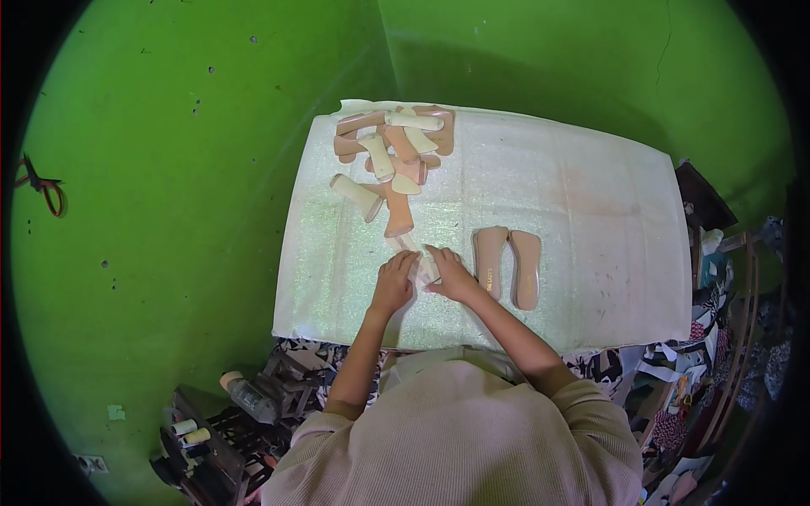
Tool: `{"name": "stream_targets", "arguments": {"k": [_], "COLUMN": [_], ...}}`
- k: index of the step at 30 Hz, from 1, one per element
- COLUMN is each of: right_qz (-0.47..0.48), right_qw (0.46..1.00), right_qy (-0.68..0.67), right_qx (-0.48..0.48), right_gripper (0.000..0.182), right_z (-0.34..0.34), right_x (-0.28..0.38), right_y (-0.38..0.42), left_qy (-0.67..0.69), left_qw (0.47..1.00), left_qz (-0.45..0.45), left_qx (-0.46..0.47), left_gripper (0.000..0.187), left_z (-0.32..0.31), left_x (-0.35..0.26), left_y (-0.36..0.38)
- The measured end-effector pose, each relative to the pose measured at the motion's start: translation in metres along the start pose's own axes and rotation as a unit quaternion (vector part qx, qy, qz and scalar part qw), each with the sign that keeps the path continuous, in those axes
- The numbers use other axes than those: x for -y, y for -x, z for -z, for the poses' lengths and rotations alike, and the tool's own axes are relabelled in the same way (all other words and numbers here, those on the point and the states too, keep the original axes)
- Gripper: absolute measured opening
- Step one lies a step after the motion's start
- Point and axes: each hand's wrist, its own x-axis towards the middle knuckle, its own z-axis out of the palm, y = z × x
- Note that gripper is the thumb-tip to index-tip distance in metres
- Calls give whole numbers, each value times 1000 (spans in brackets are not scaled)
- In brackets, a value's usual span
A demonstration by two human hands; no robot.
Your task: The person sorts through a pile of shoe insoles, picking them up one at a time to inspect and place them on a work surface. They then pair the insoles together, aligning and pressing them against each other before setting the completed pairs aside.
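A pale, partly see-through flat piece (429,271) lies on the white-covered table between my hands; its exact kind is hard to tell. My left hand (393,284) is closed at its left edge, fingers curled together. My right hand (453,276) grips its right side, thumb low and fingers higher up. Just right of that hand, a tan shoe insole (489,253) with gold lettering lies beside a second tan insole (526,270). Above my hands, an orange-tan insole (398,211) points down from a loose pile.
The pile of tan insoles and cream curled pieces (376,158) covers the table's far left. Green walls (211,169) meet behind the white table cover (607,253). Scissors (40,184) hang at left. A bottle (249,396) and thread spools (194,437) sit lower left; fabric scraps (675,371) crowd the right.
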Motion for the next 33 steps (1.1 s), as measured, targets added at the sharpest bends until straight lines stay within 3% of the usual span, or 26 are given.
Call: {"name": "stream_targets", "arguments": {"k": [4, 10, 13, 16, 22, 25, 28, 33], "right_qz": [38, 82, 83, 23, 13, 53, 34, 127], "right_qw": [997, 991, 995, 997, 991, 986, 967, 986], "right_qy": [-2, -93, -22, -44, -133, -156, -243, -108], "right_qx": [64, 59, -50, -52, -2, 12, 75, -5], "right_gripper": [71, 51, 52, 60, 67, 64, 65, 46], "right_z": [11, 0, -7, -13, -28, -21, -11, -2], "right_x": [0, -18, -12, -6, -16, -14, -11, -6], "right_y": [4, 2, 7, 6, -2, 0, 1, 4], "left_qy": [18, 58, 53, 53, 52, 61, 67, 69], "left_qw": [1000, 998, 998, 998, 997, 997, 997, 997], "left_qz": [-1, 6, 14, 23, 28, 27, 15, 9], "left_qx": [8, 11, 19, 37, 55, 46, 33, 17], "left_gripper": [58, 58, 57, 57, 55, 52, 49, 48], "left_z": [5, 6, 9, 13, 18, 18, 14, 13], "left_x": [0, 3, 3, 3, 6, 9, 11, 8], "left_y": [4, 5, 6, 5, 5, 6, 8, 10]}}
